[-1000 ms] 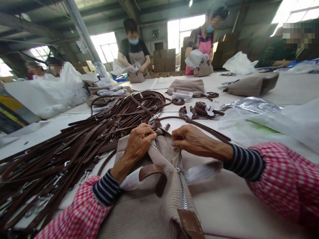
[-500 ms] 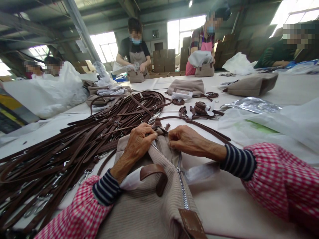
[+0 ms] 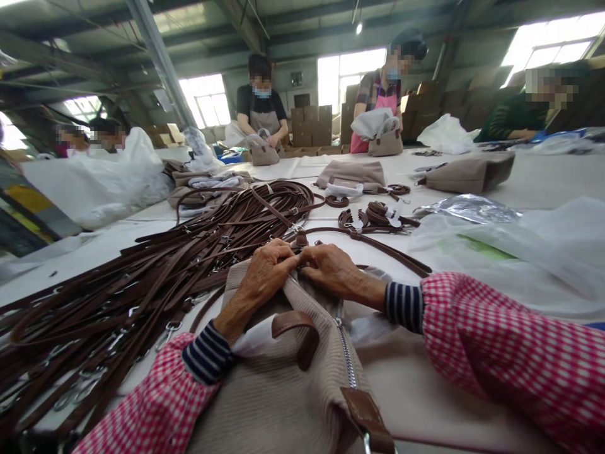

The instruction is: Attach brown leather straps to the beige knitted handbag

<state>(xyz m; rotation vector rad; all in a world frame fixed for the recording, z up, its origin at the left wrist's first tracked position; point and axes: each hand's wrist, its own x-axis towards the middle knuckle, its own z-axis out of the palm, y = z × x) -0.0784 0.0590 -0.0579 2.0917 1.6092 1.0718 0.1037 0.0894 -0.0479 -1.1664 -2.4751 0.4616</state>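
Grip: left hand point(image 3: 262, 271) closed in a pinch on the far end of the taupe ribbed bag point(image 3: 278, 391). Right hand point(image 3: 333, 271) meets it from the other side, fingers curled in, fingertips practically touching the left's; whether they clasp anything cannot be told — the knuckles hide it.

The bag lies from just under the grip towards the wearer. Its metal zip point(image 3: 347, 359) runs nearer than the grip, down to a brown leather tab point(image 3: 363, 410). A brown handle point(image 3: 302, 331) arches up between the forearms, nearer than the fingers.

Step in hand, as judged: fine two-handed finger work at the end of the zip opening. Next move probably calls for the left pinch to steady the fabric while the right fingers do the finer handling.

Edges and room: left of the grip, a heap of brown straps point(image 3: 189, 252) comes close to the left hand, loose metal hooks beside the left sleeve; a snag seems possible there. Just past the fingertips sits a strap end with its clasp. One brown strap point(image 3: 392, 252) curves off beyond the right hand, clear plastic sheeting point(image 3: 558, 265) farther right. Freest room — nearer than the right forearm, over pale table
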